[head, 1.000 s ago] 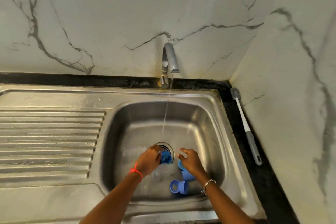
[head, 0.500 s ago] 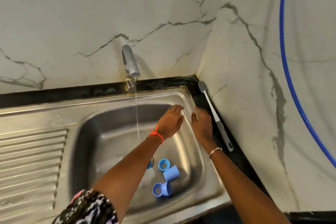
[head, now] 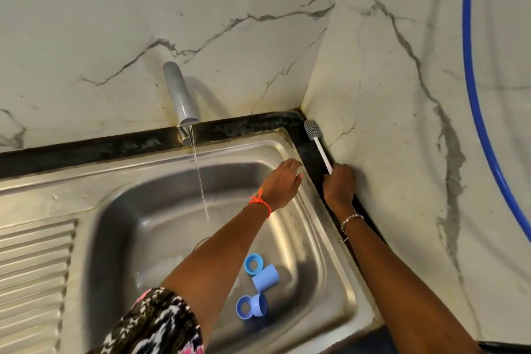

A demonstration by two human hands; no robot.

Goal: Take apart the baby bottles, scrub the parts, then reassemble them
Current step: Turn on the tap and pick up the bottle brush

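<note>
A bottle brush [head: 317, 144] with a grey head and white handle lies on the dark ledge against the right wall. My right hand [head: 339, 182] grips its handle. My left hand [head: 283, 184] hovers over the sink's back right corner with straight fingers, holding nothing. In the steel sink [head: 316, 238] lie blue bottle parts: a ring [head: 253, 264], a cap [head: 265, 278], and another ring with cap [head: 251, 307]. A clear bottle part lies partly hidden under my left forearm.
The tap [head: 181, 98] runs a thin stream of water into the basin. A ribbed drainboard [head: 34, 261] lies to the left. Marble walls close the back and right side. A blue hose [head: 474, 80] hangs along the right wall.
Both hands left the blue parts at the drain and rose to the back right corner. My right hand has closed around the brush handle. The view swung right.
</note>
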